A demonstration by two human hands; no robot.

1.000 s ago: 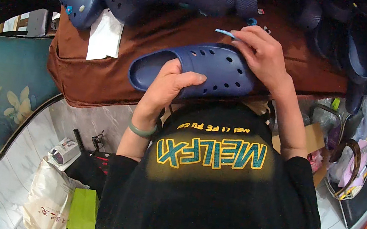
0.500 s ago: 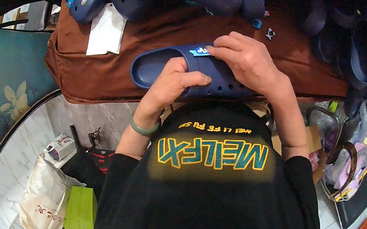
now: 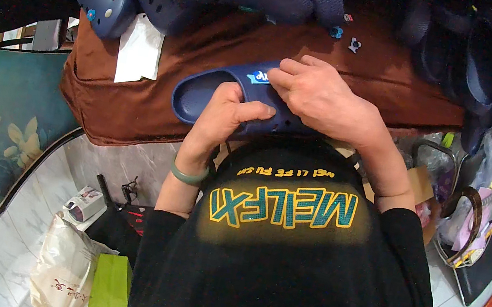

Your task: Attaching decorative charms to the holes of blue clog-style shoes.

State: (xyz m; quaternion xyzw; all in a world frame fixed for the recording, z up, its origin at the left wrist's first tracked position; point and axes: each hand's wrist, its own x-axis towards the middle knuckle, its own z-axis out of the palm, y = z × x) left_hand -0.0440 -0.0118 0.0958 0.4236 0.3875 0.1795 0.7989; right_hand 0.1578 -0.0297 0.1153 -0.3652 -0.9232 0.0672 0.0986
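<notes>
A navy clog (image 3: 196,94) lies on the brown cloth in front of me, its open heel to the left. My left hand (image 3: 221,115) grips it, fingers reaching inside the opening and thumb pressed on the upper. Across the upper sits a blue-and-white shoe charm (image 3: 258,77). Curled fingers of my right hand (image 3: 317,97) close over the charm's right end and hide it, along with most of the toe. Farther back on the cloth lie loose charms: a blue one (image 3: 336,32) and a black-and-white one (image 3: 355,45).
Several navy clogs crowd the far edge, one with charms (image 3: 107,0) at the left and a stack (image 3: 485,63) at the right. A white paper (image 3: 140,51) rests on the brown cloth (image 3: 104,105). Bags (image 3: 473,217) stand at right; a green bag (image 3: 110,290) is lower left.
My right hand has shifted slightly left and down, its fingers now more curled and covering more of the charm. My left hand keeps its grip on the clog.
</notes>
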